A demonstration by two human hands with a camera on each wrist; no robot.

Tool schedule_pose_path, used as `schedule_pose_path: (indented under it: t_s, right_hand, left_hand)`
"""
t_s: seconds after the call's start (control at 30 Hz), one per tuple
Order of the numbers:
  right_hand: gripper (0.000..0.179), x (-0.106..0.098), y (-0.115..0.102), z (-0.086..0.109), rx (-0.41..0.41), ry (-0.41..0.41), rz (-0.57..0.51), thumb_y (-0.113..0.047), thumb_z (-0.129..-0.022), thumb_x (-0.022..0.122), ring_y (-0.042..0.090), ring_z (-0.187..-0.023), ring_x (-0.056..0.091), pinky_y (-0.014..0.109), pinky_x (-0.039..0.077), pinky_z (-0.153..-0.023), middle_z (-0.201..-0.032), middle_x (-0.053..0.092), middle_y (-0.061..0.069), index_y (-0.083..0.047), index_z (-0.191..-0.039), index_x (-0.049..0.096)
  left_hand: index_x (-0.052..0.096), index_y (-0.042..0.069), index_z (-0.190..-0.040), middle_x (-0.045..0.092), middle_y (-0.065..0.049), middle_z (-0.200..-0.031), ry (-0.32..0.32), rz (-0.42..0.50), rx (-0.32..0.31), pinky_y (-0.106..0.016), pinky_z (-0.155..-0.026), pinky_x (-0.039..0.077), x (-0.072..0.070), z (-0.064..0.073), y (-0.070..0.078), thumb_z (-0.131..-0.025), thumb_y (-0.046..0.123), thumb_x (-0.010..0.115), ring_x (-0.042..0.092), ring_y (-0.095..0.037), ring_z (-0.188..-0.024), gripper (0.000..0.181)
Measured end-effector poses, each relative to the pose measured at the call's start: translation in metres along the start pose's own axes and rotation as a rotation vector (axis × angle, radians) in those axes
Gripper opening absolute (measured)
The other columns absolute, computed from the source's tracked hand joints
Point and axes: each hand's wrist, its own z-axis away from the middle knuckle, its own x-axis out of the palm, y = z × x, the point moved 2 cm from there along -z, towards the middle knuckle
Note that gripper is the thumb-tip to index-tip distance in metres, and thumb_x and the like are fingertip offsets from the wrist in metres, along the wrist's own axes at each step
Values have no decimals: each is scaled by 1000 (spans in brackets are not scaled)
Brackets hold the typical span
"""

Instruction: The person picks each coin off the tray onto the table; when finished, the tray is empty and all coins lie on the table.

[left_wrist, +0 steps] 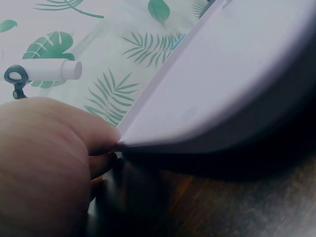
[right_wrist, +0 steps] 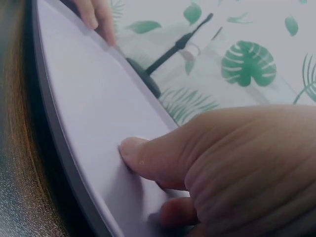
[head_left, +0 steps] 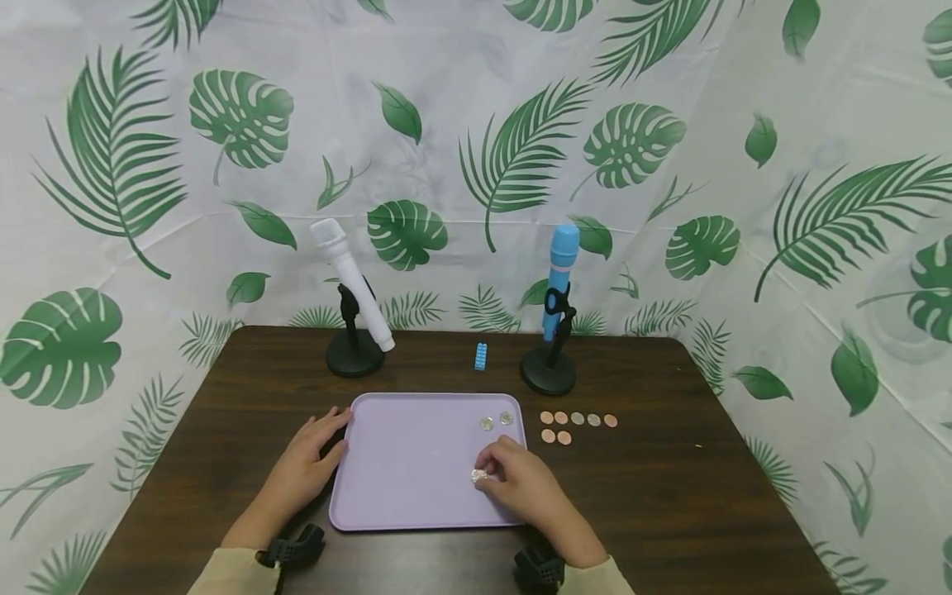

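Observation:
A pale purple tray [head_left: 416, 463] lies on the dark wooden table. My right hand [head_left: 521, 479] is over its right part, pinching a shiny silver coin [head_left: 479, 476] between thumb and fingers, close to the tray's surface. In the right wrist view the thumb [right_wrist: 148, 155] hides most of what it holds. Two silver coins, a left one [head_left: 487, 424] and a right one [head_left: 506, 418], lie near the tray's upper right corner. At the tray's left rim rests my left hand [head_left: 301, 463], its fingers extended and touching the edge.
Right of the tray, several copper and silver coins [head_left: 561, 418] lie in two rows. Behind it stand a white microphone [head_left: 353, 281] and a blue microphone [head_left: 563, 256] on black stands, with a small blue studded block [head_left: 480, 356] between them. A leaf-patterned cloth hangs behind.

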Motion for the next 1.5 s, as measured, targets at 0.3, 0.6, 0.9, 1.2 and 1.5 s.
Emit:
schedule_pose_path:
  t_s: [0.3,0.6,0.9,1.2,1.5]
  right_hand:
    - [22,0,7,-3,11,73,-97,-13,-94,85,2,-72,53,21,48,-65,-90,67,-15,-28,-97,70]
    - [15,-27,24,1,96,541,-193,-4,-90,87,11,-74,53,21,46,-62,-83,60,-2,-15,-93,78]
    - [7,-63,58,13,308,707,-204,-14,-100,80,15,-76,59,21,47,-63,-86,71,4,-15,-97,73]
    - [9,-81,82,25,439,781,-135,-19,-101,79,16,-77,57,23,45,-62,-91,72,7,-11,-97,79]
    - [18,-89,91,33,603,662,-134,-23,-102,75,25,-82,66,26,48,-64,-104,79,16,-6,-104,79]
  left_hand:
    - [56,5,-158,54,-20,-165,-7,10,-5,-72,-133,18,-1,0,3,-108,13,65,36,-46,-162,51]
    - [56,6,-159,53,-19,-165,-13,8,-7,-73,-133,19,-1,0,2,-109,15,66,36,-46,-163,52]
    - [56,5,-158,53,-20,-165,-6,2,-5,-73,-133,18,0,1,1,-108,14,66,36,-46,-163,52]
    - [56,6,-159,53,-20,-166,-12,-11,-11,-73,-133,18,1,1,2,-108,15,66,36,-46,-163,52]
    - [55,6,-159,52,-20,-166,-20,-15,-24,-73,-133,19,0,1,3,-108,16,66,35,-46,-163,53]
